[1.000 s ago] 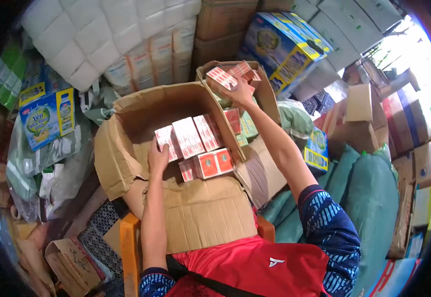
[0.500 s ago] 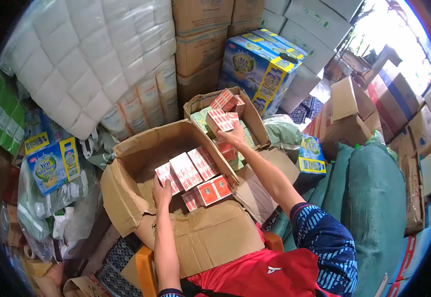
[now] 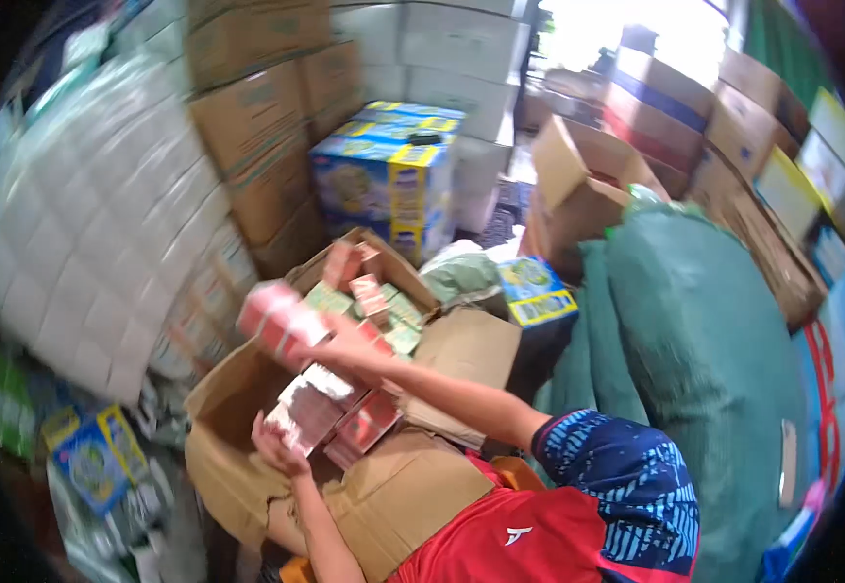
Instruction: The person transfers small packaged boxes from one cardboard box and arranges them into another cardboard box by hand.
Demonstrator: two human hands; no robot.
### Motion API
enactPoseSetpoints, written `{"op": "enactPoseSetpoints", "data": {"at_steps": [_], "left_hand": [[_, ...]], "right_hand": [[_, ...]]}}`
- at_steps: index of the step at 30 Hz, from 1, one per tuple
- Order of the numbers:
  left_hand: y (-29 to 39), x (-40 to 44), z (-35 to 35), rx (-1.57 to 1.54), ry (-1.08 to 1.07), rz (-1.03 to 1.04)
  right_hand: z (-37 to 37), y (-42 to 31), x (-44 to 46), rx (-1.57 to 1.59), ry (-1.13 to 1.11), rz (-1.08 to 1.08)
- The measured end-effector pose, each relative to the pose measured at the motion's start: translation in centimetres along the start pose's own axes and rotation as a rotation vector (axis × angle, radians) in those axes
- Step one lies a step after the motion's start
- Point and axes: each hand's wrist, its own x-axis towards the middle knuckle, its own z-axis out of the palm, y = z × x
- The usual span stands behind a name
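My right hand (image 3: 345, 342) is closed round a red-and-white pack of small boxes (image 3: 277, 313), lifted over the near cardboard box (image 3: 223, 394); both are blurred by motion. Inside that box, several similar packs (image 3: 321, 403) sit together, one showing a red face. At their left end is my left hand (image 3: 281, 449), its fingers apart and against the nearest pack. Behind it, a smaller cardboard box (image 3: 421, 282) holds green packs (image 3: 403, 316) and several red-and-white ones (image 3: 371, 296).
Wrapped white bundles (image 3: 83, 223) rise on the left. Brown cartons (image 3: 257, 146) and blue drink cartons (image 3: 374, 175) stand behind. On the right are full green sacks (image 3: 685, 360) and an open carton (image 3: 578, 194). A cardboard flap (image 3: 403, 486) lies across my lap.
My right hand has moved from the smaller box toward the near box, carrying a red-and-white pack. My left hand's fingers have loosened beside the packs. The view has swung right.
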Motion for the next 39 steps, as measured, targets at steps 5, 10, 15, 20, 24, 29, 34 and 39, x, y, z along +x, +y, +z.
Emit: {"op": "enactPoseSetpoints", "data": {"at_steps": [5, 10, 15, 20, 24, 29, 34, 39], "left_hand": [[-2.3, -1.3, -0.8, -0.28, -0.019, -0.162], [8.8, 1.6, 6.5, -0.716, 0.245, -0.593], [3.8, 1.8, 0.3, -0.707, 0.003, -0.362], [5.2, 2.8, -0.6, -0.546, 0.386, -0.409], [6.0, 2.5, -1.0, -0.457, 0.363, -0.549], [2.9, 1.9, -0.9, 0.166, 0.002, -0.636], [-4.4, 0.3, -3.3, 0.508, 0.004, -0.589], [-0.4, 0.9, -1.2, 0.062, -0.107, -0.745]], "right_hand": [[3.8, 8.0, -1.7, -0.482, -0.171, -0.365], [6.1, 10.5, -5.6, -0.419, -0.272, -0.486], [5.1, 12.2, -5.9, -0.321, -0.485, -0.549], [2.8, 17.2, -5.8, -0.733, -0.21, -0.564], [2.4, 17.0, -6.3, -0.722, -0.207, -0.606], [2.4, 17.2, -6.2, -0.694, -0.199, -0.598], [2.3, 16.6, -6.2, -0.582, -0.186, -0.595], [2.1, 14.4, -6.0, -0.297, -0.105, -0.581]]}}
